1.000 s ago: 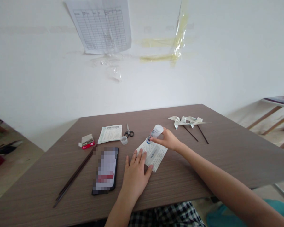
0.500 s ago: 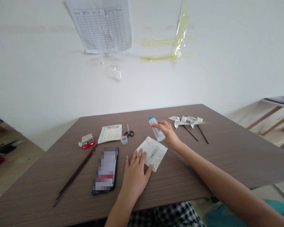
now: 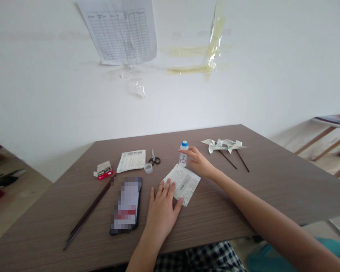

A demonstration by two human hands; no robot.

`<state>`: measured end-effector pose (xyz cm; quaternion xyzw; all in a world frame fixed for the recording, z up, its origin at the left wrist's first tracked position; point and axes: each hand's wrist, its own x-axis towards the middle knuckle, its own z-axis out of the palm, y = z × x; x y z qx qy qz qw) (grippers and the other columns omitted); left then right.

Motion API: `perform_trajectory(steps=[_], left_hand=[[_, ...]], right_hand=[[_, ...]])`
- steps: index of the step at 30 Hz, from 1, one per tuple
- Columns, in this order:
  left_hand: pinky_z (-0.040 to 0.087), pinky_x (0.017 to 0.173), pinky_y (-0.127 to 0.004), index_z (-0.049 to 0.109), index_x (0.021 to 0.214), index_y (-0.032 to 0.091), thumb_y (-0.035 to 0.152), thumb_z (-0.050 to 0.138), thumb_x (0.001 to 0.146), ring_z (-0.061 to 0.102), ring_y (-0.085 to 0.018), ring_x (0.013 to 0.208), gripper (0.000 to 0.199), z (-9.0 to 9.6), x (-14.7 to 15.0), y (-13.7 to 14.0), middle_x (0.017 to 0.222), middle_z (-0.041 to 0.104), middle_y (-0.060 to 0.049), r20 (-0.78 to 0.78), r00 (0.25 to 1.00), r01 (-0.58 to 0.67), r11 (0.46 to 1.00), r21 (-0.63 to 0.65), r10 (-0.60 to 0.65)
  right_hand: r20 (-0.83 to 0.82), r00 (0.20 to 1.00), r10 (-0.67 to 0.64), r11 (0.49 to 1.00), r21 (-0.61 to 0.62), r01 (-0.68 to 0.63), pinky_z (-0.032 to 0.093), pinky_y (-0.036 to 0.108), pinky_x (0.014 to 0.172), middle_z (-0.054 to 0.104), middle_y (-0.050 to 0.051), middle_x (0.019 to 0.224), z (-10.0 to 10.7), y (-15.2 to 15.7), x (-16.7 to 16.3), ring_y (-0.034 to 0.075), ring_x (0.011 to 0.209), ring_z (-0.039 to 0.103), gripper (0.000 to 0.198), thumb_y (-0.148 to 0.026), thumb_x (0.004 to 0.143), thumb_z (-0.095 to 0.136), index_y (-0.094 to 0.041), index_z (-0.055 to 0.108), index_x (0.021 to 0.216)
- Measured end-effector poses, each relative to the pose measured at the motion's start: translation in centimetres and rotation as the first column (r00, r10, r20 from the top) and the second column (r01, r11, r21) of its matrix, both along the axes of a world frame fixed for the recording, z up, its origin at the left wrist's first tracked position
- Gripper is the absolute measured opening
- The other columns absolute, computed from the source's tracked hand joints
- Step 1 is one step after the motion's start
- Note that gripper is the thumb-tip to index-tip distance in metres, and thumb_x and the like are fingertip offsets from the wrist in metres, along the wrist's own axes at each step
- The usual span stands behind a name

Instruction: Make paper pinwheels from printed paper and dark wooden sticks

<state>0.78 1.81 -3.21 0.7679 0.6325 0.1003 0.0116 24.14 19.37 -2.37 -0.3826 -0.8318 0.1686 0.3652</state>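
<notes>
My left hand (image 3: 162, 207) lies flat with fingers spread, pressing the lower left part of a folded square of printed paper (image 3: 186, 183) onto the table. Just beyond the paper, a clear glue bottle (image 3: 182, 160) with a blue top stands upright. My right hand (image 3: 199, 160) is at the bottle's right side with its fingers round it, one finger crossing just below the blue top. A translucent cap (image 3: 148, 168) sits left of the paper, beside black-handled scissors (image 3: 154, 160).
Two paper pinwheels (image 3: 222, 145) on dark sticks lie at the right. To the left are a folded printed paper (image 3: 131, 160), a small red-and-white box (image 3: 104, 170) of metal bits, dark sticks (image 3: 87, 213) and a phone (image 3: 127, 206). The brown table (image 3: 271, 181) meets a white wall.
The glue bottle has gone from tilted over the paper to upright on the table behind it, moved by my right hand. My left hand has stayed on the paper.
</notes>
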Motion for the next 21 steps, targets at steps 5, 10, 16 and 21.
perform_trajectory(steps=[5, 10, 16, 21], left_hand=[[0.042, 0.143, -0.074, 0.069, 0.171, 0.025, 0.034, 0.06, 0.116, 0.051, -0.045, 0.175, 0.057, 0.5, 0.1, -0.1, 0.183, 0.059, -0.015, -0.017, 1.0, -0.006, 1.0, -0.02, 0.005], [0.043, 0.141, -0.077, 0.067, 0.173, 0.022, 0.033, 0.058, 0.116, 0.051, -0.046, 0.174, 0.058, 0.6, 0.0, -0.1, 0.183, 0.058, -0.017, -0.028, 0.999, 0.017, 1.0, -0.024, -0.018], [0.043, 0.14, -0.078, 0.067, 0.173, 0.023, 0.032, 0.058, 0.116, 0.052, -0.045, 0.174, 0.058, 0.2, -0.1, -0.1, 0.183, 0.059, -0.017, -0.027, 1.0, 0.011, 1.0, -0.004, -0.011], [0.042, 0.144, -0.073, 0.067, 0.173, 0.023, 0.034, 0.057, 0.116, 0.051, -0.045, 0.175, 0.059, 0.4, -0.1, -0.3, 0.185, 0.057, -0.014, -0.011, 1.0, 0.0, 1.0, -0.02, 0.0]], right_hand=[[-0.023, 0.999, -0.034, 0.999, -0.011, 0.034, 0.053, 0.061, 0.135, 0.065, 0.013, 0.163, -0.4, 0.8, -0.3, 0.034, 0.154, 0.066, 0.071, -0.01, 0.104, 0.057, -0.039, 0.073, 0.167], [-0.014, 1.0, -0.027, 1.0, -0.006, 0.027, 0.052, 0.059, 0.137, 0.064, 0.011, 0.171, -0.1, 1.5, -1.0, 0.034, 0.158, 0.064, 0.059, -0.019, 0.111, 0.062, -0.041, 0.077, 0.163], [-0.016, 1.0, 0.011, 1.0, -0.012, -0.011, 0.049, 0.06, 0.139, 0.063, 0.012, 0.175, 0.2, 3.9, -2.7, 0.034, 0.16, 0.064, 0.059, -0.017, 0.109, 0.063, -0.037, 0.078, 0.162], [-0.024, 0.999, 0.046, 0.999, -0.023, -0.047, 0.05, 0.055, 0.138, 0.063, 0.011, 0.176, 0.1, 6.6, -5.0, 0.031, 0.159, 0.064, 0.068, -0.009, 0.104, 0.058, -0.035, 0.077, 0.164]])
